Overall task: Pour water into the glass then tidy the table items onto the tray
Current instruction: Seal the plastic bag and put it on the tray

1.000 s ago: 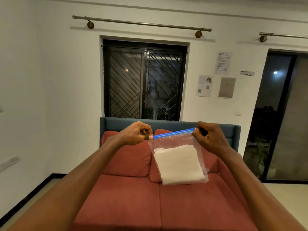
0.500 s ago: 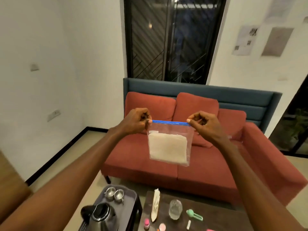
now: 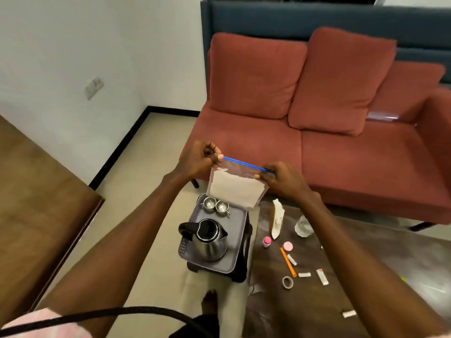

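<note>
Presently, the left hand (image 3: 199, 159) and right hand (image 3: 284, 180) pinch opposite ends of a clear blue-zip plastic bag (image 3: 235, 185) above the grey plastic tray (image 3: 238, 222).

shiny metal kettle (image 3: 209, 242); clear plastic bag (image 3: 235, 184); glossy wood table (image 3: 341, 301)

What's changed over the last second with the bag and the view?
The head camera tipped down from window and wall to the grey tray, steel kettle and dark table. Unchanged: left hand and right hand pinch the blue-zipped clear plastic bag at its top corners.
</note>
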{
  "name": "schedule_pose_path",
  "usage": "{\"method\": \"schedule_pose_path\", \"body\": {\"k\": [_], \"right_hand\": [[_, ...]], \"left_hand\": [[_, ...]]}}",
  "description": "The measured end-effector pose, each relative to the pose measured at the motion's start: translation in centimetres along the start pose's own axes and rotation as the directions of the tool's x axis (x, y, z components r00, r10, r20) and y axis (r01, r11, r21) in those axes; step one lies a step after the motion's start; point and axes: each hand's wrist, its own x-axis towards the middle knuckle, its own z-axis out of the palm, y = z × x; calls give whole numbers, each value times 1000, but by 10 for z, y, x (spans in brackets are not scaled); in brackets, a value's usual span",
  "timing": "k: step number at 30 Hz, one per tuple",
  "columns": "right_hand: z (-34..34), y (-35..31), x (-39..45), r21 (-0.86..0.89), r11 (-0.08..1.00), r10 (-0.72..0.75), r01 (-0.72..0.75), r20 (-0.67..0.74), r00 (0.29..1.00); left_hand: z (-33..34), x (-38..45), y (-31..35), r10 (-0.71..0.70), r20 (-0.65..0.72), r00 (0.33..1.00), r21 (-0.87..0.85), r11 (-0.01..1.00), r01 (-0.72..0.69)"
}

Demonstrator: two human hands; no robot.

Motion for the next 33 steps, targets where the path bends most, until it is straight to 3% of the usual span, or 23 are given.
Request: {"method": "schedule_pose_path", "body": {"k": [4,9,15,25,28,33], "right_hand": [[64,-7,25,-135,988,75,-74,-1,997],[142,-4,49,-170,965,228,-202,154,961],[213,9,71,-202,950,293,-239,307,906],[266,24,88,-133,926,376,-353,410,831],[266,28,83,-91,923,367,-374,504,782],[250,42,59,-25,901,386,-434,503,773]], "left_hand": [[-7,14,-80,-134,17,991,-1,991,134],[4,18,-174,-287,41,957,117,953,281],[20,4,-255,-458,78,885,190,879,438],[26,21,-295,-512,66,857,208,847,490],[25,17,-297,-529,59,847,240,831,502],[37,9,-284,-568,-8,823,274,790,548]]}}
